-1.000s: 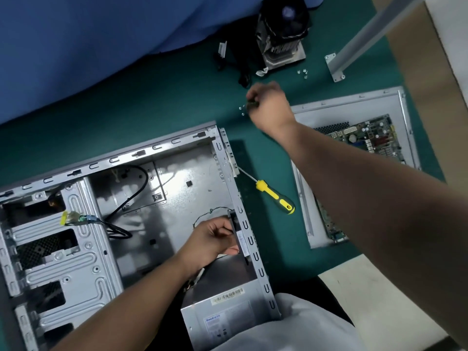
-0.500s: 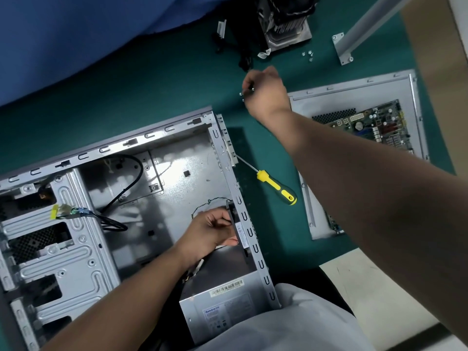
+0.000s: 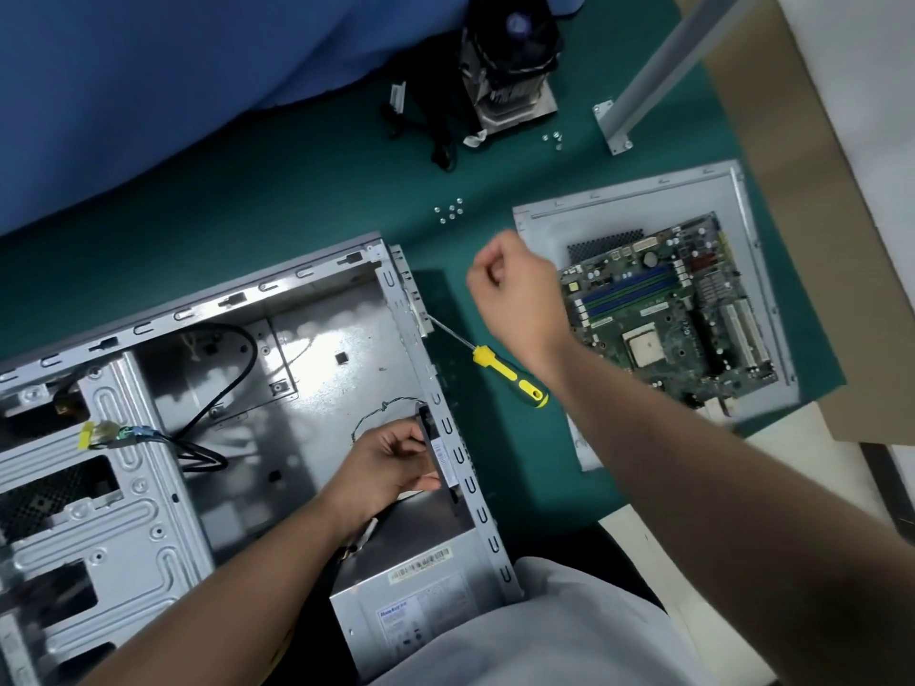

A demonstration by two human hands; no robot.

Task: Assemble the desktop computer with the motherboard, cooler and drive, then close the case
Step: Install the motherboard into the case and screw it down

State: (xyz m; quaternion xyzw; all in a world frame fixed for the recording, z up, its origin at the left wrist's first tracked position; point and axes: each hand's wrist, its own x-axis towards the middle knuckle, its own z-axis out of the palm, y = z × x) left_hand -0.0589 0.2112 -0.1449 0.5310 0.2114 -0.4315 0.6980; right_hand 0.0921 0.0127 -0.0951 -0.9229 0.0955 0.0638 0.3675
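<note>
Mat (image 3: 297, 200), teal, bears case (image 3: 208, 329), blue drape (image 3: 148, 66) behind.

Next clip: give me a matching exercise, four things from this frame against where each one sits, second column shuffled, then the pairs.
Things:
1. screwdriver
2. motherboard
3. cooler
4. left hand

Places:
A. on the grey side panel
B. inside the case, at the black part on its rear wall
C. on the green mat, tip against the case
D. far edge of the mat, by the blue cloth

Pairs: 1-C, 2-A, 3-D, 4-B
</note>
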